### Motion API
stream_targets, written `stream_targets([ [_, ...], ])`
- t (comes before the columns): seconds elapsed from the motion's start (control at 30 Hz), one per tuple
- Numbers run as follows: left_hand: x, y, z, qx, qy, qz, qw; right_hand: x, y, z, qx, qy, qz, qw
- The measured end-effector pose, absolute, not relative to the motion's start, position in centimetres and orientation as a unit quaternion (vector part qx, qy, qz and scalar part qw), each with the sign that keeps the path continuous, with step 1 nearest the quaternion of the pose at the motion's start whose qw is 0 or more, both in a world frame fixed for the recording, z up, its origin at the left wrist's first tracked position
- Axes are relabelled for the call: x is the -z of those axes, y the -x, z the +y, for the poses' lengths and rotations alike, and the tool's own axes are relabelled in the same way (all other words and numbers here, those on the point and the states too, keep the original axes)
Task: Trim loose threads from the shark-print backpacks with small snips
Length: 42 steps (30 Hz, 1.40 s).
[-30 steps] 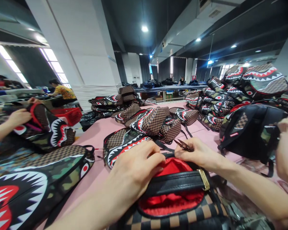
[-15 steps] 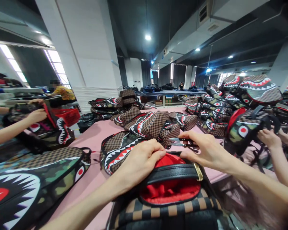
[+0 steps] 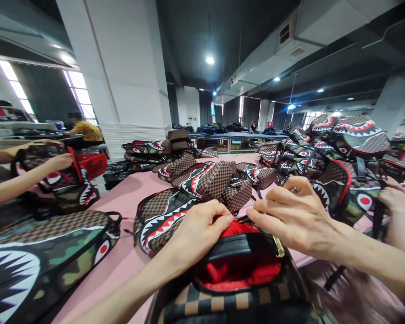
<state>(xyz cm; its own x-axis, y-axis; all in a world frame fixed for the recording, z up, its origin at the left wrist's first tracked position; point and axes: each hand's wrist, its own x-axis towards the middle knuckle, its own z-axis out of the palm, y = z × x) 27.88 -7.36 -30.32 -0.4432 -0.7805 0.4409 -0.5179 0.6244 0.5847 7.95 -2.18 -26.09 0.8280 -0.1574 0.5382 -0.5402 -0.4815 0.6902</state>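
Observation:
A checkered backpack [image 3: 222, 299] with a red lining stands in front of me, its top opening gaping below a black handle strap. My left hand [image 3: 211, 225] pinches the far edge of that opening, fingers closed on it. On the other side of the opening, my right hand [image 3: 290, 216] is curled, fingertips near the rim beside a gold buckle [image 3: 278, 247]. Something dark and small shows in its curled fingers; the scissors seen before are mostly hidden by the fingers, so I cannot make out its grip clearly.
Shark-mouth bags lie on the pink table [image 3: 121, 243], with a pile of bags [image 3: 361, 135] at the right. A large camouflage bag [image 3: 54, 261] lies at left. Other people's hands hold bags at both sides. A red basket [image 3: 92, 165] stands behind the left one.
My right hand has turned and curled, its fingers moving in toward the rim, and the scissor blades no longer show. The right neighbour's bag has turned. My left hand keeps its pinch.

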Motion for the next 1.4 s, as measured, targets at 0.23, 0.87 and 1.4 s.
stream_targets([
  [0.23,30.3,-27.9,-7.3,0.184,-0.390,-0.829,0.356,26.0,-8.5,-1.2,-0.164,-0.831,-0.197,0.494],
  [0.87,31.4,-29.3,-8.1,-0.048,-0.154,-0.891,0.425,27.5,-7.2,-3.1,-0.277,-0.870,-0.265,0.309],
  [1.4,30.8,-30.5,-8.1,-0.349,0.012,-0.852,0.390,28.3,-6.9,-4.0,-0.302,-0.875,-0.377,-0.021],
])
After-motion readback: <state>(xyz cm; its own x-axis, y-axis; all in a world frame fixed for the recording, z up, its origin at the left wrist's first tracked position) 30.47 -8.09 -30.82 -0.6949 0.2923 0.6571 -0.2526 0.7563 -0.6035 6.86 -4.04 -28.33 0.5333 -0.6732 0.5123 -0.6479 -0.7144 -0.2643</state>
